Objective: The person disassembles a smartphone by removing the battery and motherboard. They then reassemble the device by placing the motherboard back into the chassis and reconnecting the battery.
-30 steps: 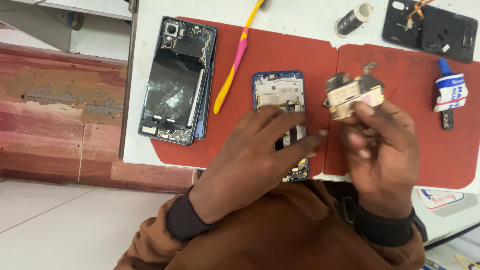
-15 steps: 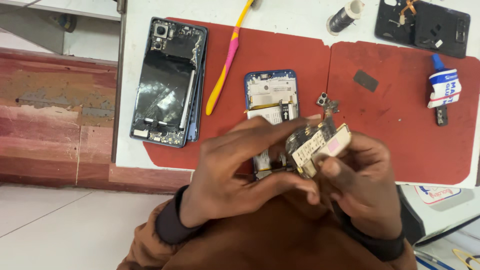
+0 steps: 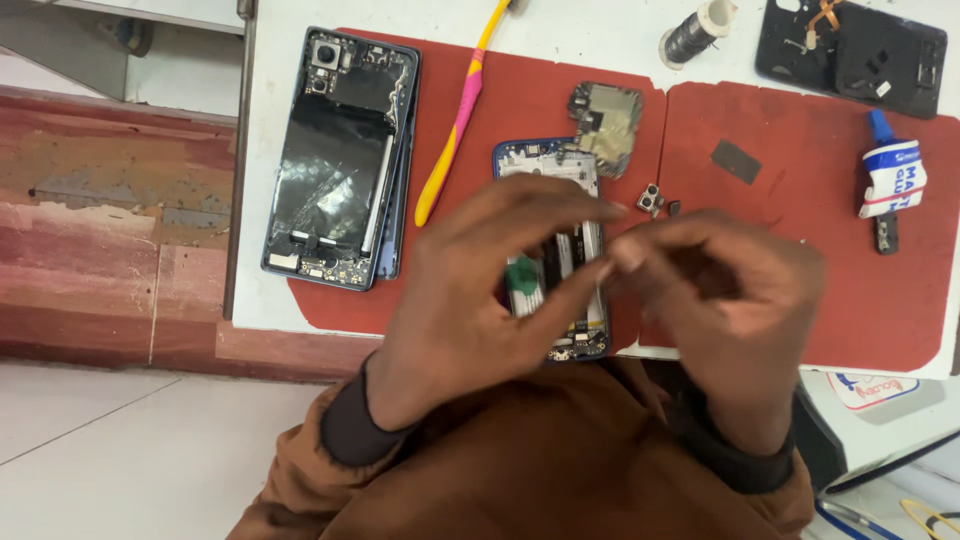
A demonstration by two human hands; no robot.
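An opened blue-framed phone [image 3: 548,163] lies on the red mat [image 3: 500,100] in front of me. My left hand [image 3: 480,290] arches over it, fingers at its upper part and thumb lower down, gripping it; a green piece [image 3: 522,278] shows between the fingers. My right hand [image 3: 725,300] is beside it with fingertips pinched together at the phone's right edge; nothing is visible in them. A bare circuit board [image 3: 605,125] lies on the mat just above the phone. A small camera module [image 3: 650,198] sits right of the phone.
A larger opened dark phone [image 3: 340,160] lies at the left. A yellow-pink toothbrush [image 3: 455,130] lies between the phones. At the back are a wire spool [image 3: 695,32] and a black phone cover [image 3: 850,50]. A blue-white glue tube [image 3: 890,180] rests on the right mat [image 3: 800,130].
The circuit board left my right hand and now lies on the mat above the blue phone. Both hands dropped onto the phone.
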